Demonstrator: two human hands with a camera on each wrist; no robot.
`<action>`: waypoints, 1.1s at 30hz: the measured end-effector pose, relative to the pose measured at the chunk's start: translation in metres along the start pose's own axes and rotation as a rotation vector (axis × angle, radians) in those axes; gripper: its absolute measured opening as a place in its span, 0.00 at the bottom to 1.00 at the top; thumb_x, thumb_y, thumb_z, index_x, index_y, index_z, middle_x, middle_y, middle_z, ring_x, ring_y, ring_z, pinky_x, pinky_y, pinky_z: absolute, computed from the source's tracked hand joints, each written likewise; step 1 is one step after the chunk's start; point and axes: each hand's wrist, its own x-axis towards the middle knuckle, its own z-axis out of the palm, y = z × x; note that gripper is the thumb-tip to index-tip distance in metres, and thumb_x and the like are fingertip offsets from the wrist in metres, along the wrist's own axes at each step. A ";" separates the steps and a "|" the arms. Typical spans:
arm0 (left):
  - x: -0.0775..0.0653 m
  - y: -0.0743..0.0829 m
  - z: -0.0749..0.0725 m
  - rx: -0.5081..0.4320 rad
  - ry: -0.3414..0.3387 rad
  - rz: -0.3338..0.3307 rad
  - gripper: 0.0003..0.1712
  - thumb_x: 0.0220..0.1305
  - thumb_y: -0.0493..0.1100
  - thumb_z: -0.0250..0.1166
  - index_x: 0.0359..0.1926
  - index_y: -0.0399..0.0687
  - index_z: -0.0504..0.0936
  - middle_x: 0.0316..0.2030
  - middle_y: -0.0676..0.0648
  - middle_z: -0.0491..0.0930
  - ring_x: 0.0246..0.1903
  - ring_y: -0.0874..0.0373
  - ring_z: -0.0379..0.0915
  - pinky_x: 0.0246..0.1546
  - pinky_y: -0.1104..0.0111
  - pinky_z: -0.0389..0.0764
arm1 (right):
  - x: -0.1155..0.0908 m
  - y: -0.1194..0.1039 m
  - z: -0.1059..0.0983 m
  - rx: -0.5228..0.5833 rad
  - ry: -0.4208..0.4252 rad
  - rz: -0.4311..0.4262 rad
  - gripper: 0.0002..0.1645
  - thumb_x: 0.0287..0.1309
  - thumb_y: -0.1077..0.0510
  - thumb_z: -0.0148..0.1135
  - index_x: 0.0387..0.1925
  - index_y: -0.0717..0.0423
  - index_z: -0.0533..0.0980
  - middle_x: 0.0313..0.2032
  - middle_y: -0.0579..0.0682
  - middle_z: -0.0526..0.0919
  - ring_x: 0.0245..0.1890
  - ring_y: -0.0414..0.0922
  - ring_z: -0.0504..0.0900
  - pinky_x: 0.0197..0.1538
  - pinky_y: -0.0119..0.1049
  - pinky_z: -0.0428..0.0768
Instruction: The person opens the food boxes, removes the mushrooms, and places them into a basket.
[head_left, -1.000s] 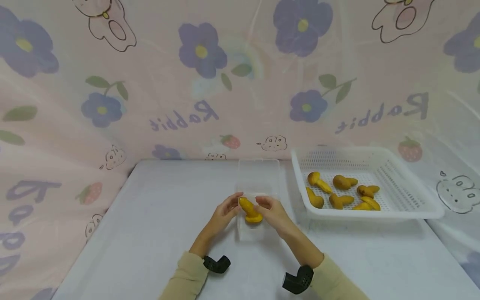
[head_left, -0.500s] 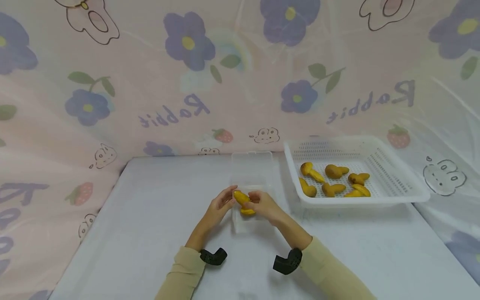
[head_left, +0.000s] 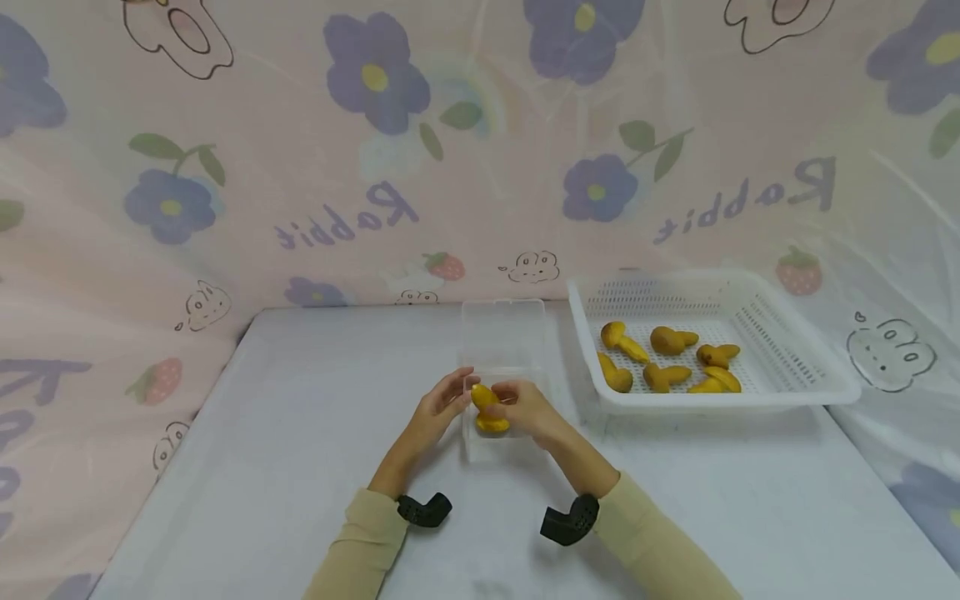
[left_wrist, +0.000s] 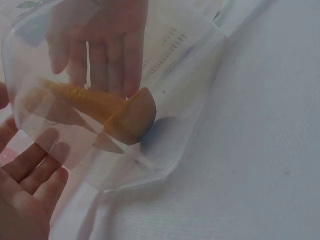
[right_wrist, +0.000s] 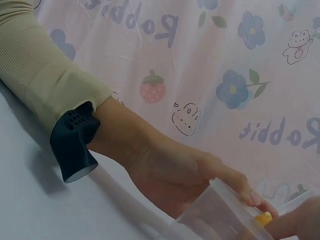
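A clear plastic box (head_left: 486,452) stands on the white table, its hinged lid (head_left: 502,333) raised at the back. Inside it is a yellow-brown mushroom (left_wrist: 131,117), seen through the clear wall, with its stem end up and its cap low. My right hand (head_left: 525,408) reaches into the box from the right and pinches the mushroom, the thumb across its front. At the box's left side, my left hand (head_left: 438,408) has its fingers loosely extended, with fingertips (left_wrist: 52,140) right at the wall. Only a small yellow bit of mushroom (right_wrist: 263,218) shows in the right wrist view.
To the right stands a white perforated basket (head_left: 731,400), with several more mushrooms (head_left: 667,377) lying on its bottom. A printed curtain (head_left: 480,208) hangs behind the table's (head_left: 337,358) back edge. Each wrist wears a black camera mount (head_left: 572,521).
My right hand has closed in on the mushroom, its thumb now lying over it. The mushroom's stem has turned slightly more upright. My left hand has stayed at the box's side.
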 end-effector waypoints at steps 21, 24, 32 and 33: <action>0.008 0.000 -0.001 0.030 0.007 0.070 0.27 0.74 0.41 0.51 0.70 0.40 0.60 0.64 0.35 0.71 0.67 0.40 0.65 0.71 0.47 0.63 | 0.004 -0.005 -0.004 -0.043 0.006 -0.013 0.21 0.59 0.62 0.61 0.53 0.67 0.77 0.48 0.63 0.84 0.45 0.50 0.82 0.49 0.41 0.87; 0.009 0.001 -0.002 0.037 0.001 0.077 0.28 0.74 0.41 0.51 0.70 0.39 0.60 0.64 0.34 0.71 0.67 0.39 0.65 0.71 0.46 0.63 | 0.005 -0.006 -0.005 -0.034 0.016 0.006 0.19 0.60 0.60 0.61 0.51 0.67 0.78 0.48 0.62 0.84 0.45 0.49 0.83 0.51 0.40 0.86; 0.005 -0.001 -0.002 0.030 0.001 0.089 0.26 0.74 0.39 0.50 0.70 0.40 0.61 0.63 0.33 0.72 0.64 0.38 0.67 0.69 0.46 0.65 | 0.003 -0.003 -0.004 0.004 0.016 -0.032 0.19 0.59 0.60 0.62 0.47 0.71 0.77 0.45 0.65 0.84 0.38 0.45 0.82 0.40 0.32 0.86; 0.004 -0.001 -0.001 0.026 -0.003 0.091 0.27 0.74 0.39 0.50 0.70 0.39 0.60 0.63 0.33 0.71 0.65 0.38 0.67 0.69 0.47 0.65 | 0.002 -0.001 -0.004 0.008 0.015 -0.031 0.19 0.59 0.60 0.62 0.47 0.72 0.77 0.45 0.65 0.84 0.38 0.45 0.82 0.40 0.32 0.85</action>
